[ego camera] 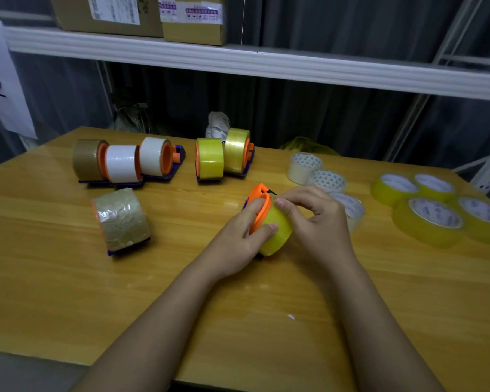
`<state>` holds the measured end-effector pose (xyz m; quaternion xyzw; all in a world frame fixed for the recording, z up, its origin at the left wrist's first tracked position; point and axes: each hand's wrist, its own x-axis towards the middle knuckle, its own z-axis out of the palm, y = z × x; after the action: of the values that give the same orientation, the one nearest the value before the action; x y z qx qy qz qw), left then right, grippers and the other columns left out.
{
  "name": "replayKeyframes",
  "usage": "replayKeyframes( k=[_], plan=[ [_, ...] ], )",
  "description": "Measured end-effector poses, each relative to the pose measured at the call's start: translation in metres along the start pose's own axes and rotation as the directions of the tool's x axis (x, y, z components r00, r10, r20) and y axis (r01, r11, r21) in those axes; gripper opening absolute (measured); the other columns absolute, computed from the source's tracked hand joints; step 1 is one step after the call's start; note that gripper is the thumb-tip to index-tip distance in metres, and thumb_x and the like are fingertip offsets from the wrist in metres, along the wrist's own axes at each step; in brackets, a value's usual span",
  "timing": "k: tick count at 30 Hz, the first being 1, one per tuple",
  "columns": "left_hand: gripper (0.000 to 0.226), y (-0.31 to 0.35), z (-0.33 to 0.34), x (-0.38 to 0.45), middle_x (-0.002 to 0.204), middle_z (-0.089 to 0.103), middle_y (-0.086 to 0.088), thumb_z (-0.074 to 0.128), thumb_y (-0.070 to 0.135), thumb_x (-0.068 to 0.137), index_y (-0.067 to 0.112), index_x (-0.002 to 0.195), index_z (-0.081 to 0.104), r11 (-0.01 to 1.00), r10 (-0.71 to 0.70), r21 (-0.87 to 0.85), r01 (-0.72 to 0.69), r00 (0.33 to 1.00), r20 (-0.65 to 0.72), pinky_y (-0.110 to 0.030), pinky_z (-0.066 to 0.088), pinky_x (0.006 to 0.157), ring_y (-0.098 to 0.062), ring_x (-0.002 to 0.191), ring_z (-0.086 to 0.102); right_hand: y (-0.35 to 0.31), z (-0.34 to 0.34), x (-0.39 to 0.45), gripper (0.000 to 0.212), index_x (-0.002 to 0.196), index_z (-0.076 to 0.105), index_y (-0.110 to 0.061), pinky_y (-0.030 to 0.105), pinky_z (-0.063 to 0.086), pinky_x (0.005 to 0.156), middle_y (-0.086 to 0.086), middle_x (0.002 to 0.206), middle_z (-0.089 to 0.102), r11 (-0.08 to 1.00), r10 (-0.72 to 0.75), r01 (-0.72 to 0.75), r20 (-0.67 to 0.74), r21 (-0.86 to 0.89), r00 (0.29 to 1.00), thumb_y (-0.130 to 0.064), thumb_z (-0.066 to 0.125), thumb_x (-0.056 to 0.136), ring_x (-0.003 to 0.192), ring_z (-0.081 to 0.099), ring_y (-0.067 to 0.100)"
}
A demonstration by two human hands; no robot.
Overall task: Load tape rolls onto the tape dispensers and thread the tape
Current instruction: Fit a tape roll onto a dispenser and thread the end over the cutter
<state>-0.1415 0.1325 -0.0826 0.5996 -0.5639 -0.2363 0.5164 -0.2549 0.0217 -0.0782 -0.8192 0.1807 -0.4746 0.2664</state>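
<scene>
In the middle of the wooden table [68, 278] stands an orange dispenser [262, 203] with a yellow tape roll [277, 230] on it. My left hand [244, 236] grips this dispenser and roll from the left, thumb on the roll's face. From the right, my right hand [311, 219] curls over the roll's top and its fingertips pinch at the tape surface near the orange cutter end.
Loaded dispensers stand at the back: a brown and two white rolls [122, 162], two yellow ones [224, 158], and a brown one [120, 219] nearer. Loose whitish rolls [304, 165] and several yellow rolls [433, 216] lie at right. A white shelf [238, 60] with boxes runs above.
</scene>
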Motion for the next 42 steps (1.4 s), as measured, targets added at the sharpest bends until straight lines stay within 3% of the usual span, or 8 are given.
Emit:
replayKeyframes(
  k=[2, 4, 8, 12, 14, 23, 35, 42],
  plan=[
    [0.028, -0.003, 0.002, -0.001, 0.102, 0.06, -0.003, 0.05, 0.038, 0.094, 0.05, 0.117, 0.039, 0.996, -0.006, 0.089, 0.008, 1.0, -0.026, -0.036, 0.051, 0.075, -0.013, 0.088, 0.06, 0.001, -0.003, 0.0, 0.012, 0.09, 0.076, -0.013, 0.02, 0.05, 0.076, -0.006, 0.088, 0.068, 0.997, -0.046, 0.047, 0.016, -0.055, 0.999, -0.019, 0.067, 0.086, 0.086, 0.062, 0.006],
    [0.039, -0.007, 0.001, -0.001, 0.095, 0.059, -0.005, 0.046, 0.045, 0.091, 0.039, 0.129, 0.04, 0.973, 0.005, 0.231, 0.004, 0.999, -0.039, -0.043, 0.05, 0.072, -0.016, 0.078, 0.058, 0.001, -0.005, 0.0, 0.015, 0.092, 0.075, -0.012, 0.026, 0.052, 0.074, -0.005, 0.089, 0.069, 0.986, -0.105, 0.11, 0.05, -0.124, 0.993, -0.021, 0.064, 0.087, 0.084, 0.063, 0.006],
    [0.036, -0.007, 0.002, -0.001, 0.07, 0.047, 0.005, 0.048, 0.033, 0.097, 0.022, 0.131, 0.042, 0.911, 0.061, 0.41, -0.032, 0.997, -0.056, -0.033, 0.039, 0.059, -0.008, 0.057, 0.045, 0.001, 0.0, 0.0, 0.015, 0.088, 0.072, -0.011, 0.033, 0.054, 0.064, -0.003, 0.085, 0.069, 0.965, -0.128, 0.136, 0.048, -0.225, 0.991, -0.021, 0.061, 0.087, 0.076, 0.062, 0.011],
    [0.035, -0.007, 0.002, -0.001, 0.074, 0.056, -0.003, 0.046, 0.039, 0.095, 0.02, 0.125, 0.044, 0.882, 0.09, 0.465, -0.075, 0.996, -0.011, -0.041, 0.046, 0.059, -0.014, 0.061, 0.053, 0.004, 0.001, -0.002, 0.014, 0.09, 0.073, -0.011, 0.026, 0.052, 0.064, -0.002, 0.085, 0.069, 0.976, -0.071, 0.064, -0.025, -0.206, 0.997, -0.019, 0.061, 0.087, 0.075, 0.06, 0.007],
    [0.036, -0.007, 0.0, -0.001, 0.077, 0.056, -0.003, 0.047, 0.036, 0.097, 0.022, 0.13, 0.042, 0.891, 0.063, 0.452, -0.044, 0.998, -0.027, -0.035, 0.044, 0.058, -0.011, 0.06, 0.051, 0.004, -0.001, -0.002, 0.015, 0.092, 0.075, -0.011, 0.021, 0.053, 0.069, -0.003, 0.089, 0.07, 0.99, -0.07, 0.069, 0.002, -0.123, 0.998, -0.019, 0.063, 0.087, 0.082, 0.063, 0.006],
    [0.033, -0.009, -0.001, -0.001, 0.069, 0.054, 0.0, 0.041, 0.042, 0.092, 0.019, 0.116, 0.045, 0.816, 0.126, 0.572, -0.086, 0.992, -0.03, -0.044, 0.045, 0.058, -0.021, 0.062, 0.054, 0.004, 0.0, -0.003, 0.013, 0.087, 0.074, -0.011, 0.034, 0.055, 0.061, -0.002, 0.084, 0.07, 0.967, -0.152, 0.157, 0.039, -0.203, 0.988, -0.018, 0.063, 0.086, 0.074, 0.064, 0.012],
    [0.021, -0.012, -0.002, 0.001, 0.067, 0.049, 0.005, 0.047, 0.035, 0.096, 0.019, 0.11, 0.045, 0.748, 0.175, 0.651, -0.125, 0.984, -0.012, -0.037, 0.038, 0.055, -0.021, 0.063, 0.051, 0.006, 0.007, -0.006, 0.01, 0.085, 0.071, -0.017, 0.008, 0.047, 0.061, -0.006, 0.084, 0.066, 0.995, 0.094, -0.093, -0.001, -0.026, 0.996, -0.008, 0.068, 0.085, 0.081, 0.062, 0.007],
    [0.02, -0.015, -0.003, 0.001, 0.065, 0.045, 0.007, 0.046, 0.035, 0.096, 0.019, 0.109, 0.044, 0.736, 0.18, 0.664, -0.132, 0.984, -0.005, -0.035, 0.032, 0.055, -0.021, 0.063, 0.05, 0.0, 0.004, -0.005, 0.012, 0.085, 0.068, -0.021, 0.007, 0.045, 0.062, -0.006, 0.088, 0.065, 0.989, 0.142, -0.146, 0.083, 0.038, 0.986, -0.009, 0.068, 0.087, 0.087, 0.059, 0.003]
  ],
)
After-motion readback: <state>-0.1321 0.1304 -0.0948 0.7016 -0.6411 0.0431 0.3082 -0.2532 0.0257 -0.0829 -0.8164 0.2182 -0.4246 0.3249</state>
